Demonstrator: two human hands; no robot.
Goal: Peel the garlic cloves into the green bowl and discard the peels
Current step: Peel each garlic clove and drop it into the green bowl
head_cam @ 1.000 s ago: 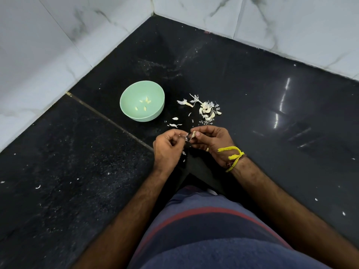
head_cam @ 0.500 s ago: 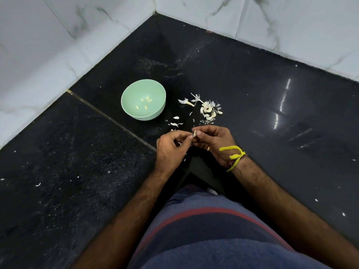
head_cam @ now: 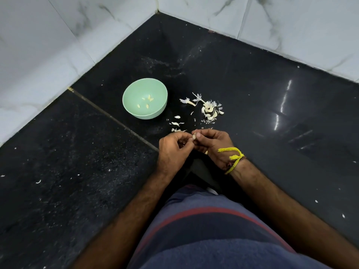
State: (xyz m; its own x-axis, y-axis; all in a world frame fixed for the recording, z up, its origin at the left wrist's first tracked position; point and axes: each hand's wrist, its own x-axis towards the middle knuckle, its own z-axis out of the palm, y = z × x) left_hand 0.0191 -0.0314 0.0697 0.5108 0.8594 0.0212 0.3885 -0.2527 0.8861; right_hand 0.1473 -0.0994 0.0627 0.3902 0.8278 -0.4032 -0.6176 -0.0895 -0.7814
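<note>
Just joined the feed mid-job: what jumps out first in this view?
Both hands, left hand and right hand, meet at centre, pinching one garlic clove. Beyond them to the left, the green bowl holds a few peeled cloves. A pile of garlic and peels lies right of it on the black floor.

The left hand [head_cam: 172, 150] and the right hand [head_cam: 212, 145] are touching and pinching one small garlic clove [head_cam: 194, 136] between them. The green bowl [head_cam: 144, 99] is sitting on the black floor [head_cam: 252, 94] with a few peeled cloves [head_cam: 147, 101] lying inside. A pile of peels [head_cam: 209, 110] is lying just beside the bowl.
</note>
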